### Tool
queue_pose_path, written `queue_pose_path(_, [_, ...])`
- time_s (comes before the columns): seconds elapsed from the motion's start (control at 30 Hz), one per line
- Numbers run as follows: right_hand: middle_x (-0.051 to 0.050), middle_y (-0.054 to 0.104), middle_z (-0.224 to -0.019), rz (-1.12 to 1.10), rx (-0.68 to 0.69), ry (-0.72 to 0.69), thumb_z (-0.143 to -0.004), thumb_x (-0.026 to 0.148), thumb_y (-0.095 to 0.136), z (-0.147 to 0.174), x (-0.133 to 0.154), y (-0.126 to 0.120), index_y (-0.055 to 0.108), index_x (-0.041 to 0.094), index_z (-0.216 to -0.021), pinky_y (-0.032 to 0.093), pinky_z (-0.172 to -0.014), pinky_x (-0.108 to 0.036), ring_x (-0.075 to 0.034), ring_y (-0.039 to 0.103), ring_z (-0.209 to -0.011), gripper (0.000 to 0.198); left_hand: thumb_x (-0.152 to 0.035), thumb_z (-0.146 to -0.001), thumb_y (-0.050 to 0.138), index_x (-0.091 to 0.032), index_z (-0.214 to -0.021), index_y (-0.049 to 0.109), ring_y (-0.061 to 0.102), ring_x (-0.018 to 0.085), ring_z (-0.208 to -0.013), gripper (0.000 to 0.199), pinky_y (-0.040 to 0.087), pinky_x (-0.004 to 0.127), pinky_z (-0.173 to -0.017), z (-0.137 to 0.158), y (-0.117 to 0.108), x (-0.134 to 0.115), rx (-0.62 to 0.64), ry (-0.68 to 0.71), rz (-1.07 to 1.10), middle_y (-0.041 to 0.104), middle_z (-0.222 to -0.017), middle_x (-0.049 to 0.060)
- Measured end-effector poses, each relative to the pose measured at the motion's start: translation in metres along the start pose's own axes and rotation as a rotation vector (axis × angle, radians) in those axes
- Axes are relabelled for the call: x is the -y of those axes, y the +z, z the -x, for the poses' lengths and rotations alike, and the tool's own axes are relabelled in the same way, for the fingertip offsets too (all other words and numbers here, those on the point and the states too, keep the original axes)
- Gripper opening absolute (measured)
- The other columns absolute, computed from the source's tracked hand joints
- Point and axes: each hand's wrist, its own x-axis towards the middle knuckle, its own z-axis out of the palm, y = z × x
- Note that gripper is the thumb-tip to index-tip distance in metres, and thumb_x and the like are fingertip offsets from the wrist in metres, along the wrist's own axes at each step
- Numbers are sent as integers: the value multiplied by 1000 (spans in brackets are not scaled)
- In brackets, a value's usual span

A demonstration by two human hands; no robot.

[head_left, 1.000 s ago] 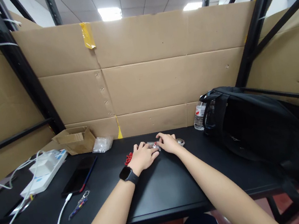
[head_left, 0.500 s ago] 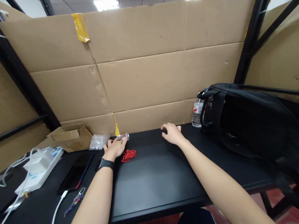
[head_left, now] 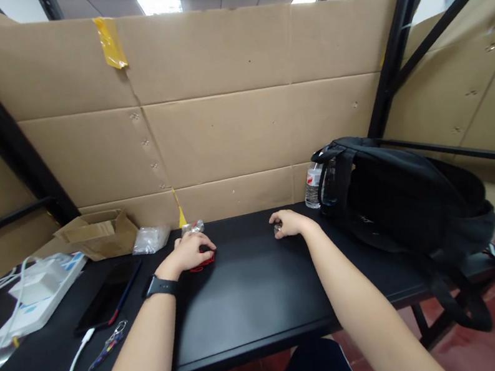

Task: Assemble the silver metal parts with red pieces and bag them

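My left hand (head_left: 191,251), with a dark watch (head_left: 162,286) on its wrist, lies over a red looped bundle (head_left: 203,266) on the desk. Its fingers curl down onto the bundle, and part of the red is hidden under them. Just behind the hand rests a small clear plastic packet (head_left: 194,227). Further right, my right hand (head_left: 290,223) is low over the black desk, thumb and fingers closed around a small shiny object (head_left: 277,227). What kind of thing that is, I cannot make out.
A black backpack (head_left: 402,204) and water bottle (head_left: 312,187) stand on the right. On the left are an open cardboard box (head_left: 99,239), a plastic bag (head_left: 151,239), a phone (head_left: 107,297), a key ring (head_left: 108,347) and a white power strip (head_left: 39,302). Cardboard (head_left: 220,133) walls the back.
My left hand has come forward from the clear packet onto the red bundle. My right hand has lowered, and a small shiny object now shows at its fingertips. The view has shifted right.
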Motion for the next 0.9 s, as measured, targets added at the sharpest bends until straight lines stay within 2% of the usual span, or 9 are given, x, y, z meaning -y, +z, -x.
queue_pose_path(0.2, [-3,73,-94,15,-20,60,-54,18,86,-2,-9,1,73,22,-108,48,-70,-24,-18,68,-80,56,-28,-82,61,-32,-94,77,50,30,-123,20,35,47,-102,-2,5,-16,-31,-8,-50,70,-118,3])
queue_pose_path(0.4, [-2,73,-94,6,-19,43,-53,17,86,-2,-12,0,73,23,-106,48,-70,-24,-18,67,-80,55,-30,-77,70,-29,-89,76,53,32,-117,14,36,46,-96,-5,12,-24,-126,-60,-95,71,-112,5])
queue_pose_path(0.47, [-3,74,-95,6,-12,43,-54,17,86,-1,-11,-1,73,22,-107,48,-70,-24,-18,67,-80,55,-32,-81,67,-28,-85,76,52,32,-117,11,36,46,-93,-6,12,-25,-171,-88,-110,72,-110,5])
queue_pose_path(0.53, [-3,74,-96,8,-10,42,-55,17,85,-1,-11,-1,73,22,-108,47,-70,-24,-18,67,-81,54,-30,-85,60,-26,-80,75,52,31,-116,16,35,45,-91,-6,12,-24,-199,-110,-121,72,-107,6])
queue_pose_path(0.63, [-3,74,-93,-8,-2,40,-57,17,84,-1,-10,-1,72,22,-108,47,-68,-23,-17,68,-80,53,-26,-85,58,-24,-76,74,55,29,-112,18,35,43,-88,-7,12,-18,-190,-123,-121,73,-105,5])
queue_pose_path(0.77, [-2,74,-93,-27,0,40,-56,16,83,-1,-10,-1,72,22,-108,48,-68,-23,-17,68,-79,53,-27,-80,62,-26,-76,75,55,29,-111,14,35,42,-88,-8,14,-11,-180,-125,-92,73,-104,4])
queue_pose_path(0.9, [-3,74,-94,-22,-1,43,-57,16,83,-1,-10,0,72,22,-108,48,-69,-23,-17,68,-80,52,-27,-78,65,-29,-83,77,53,31,-116,12,33,43,-92,-8,15,-17,-209,-100,-69,73,-107,4])
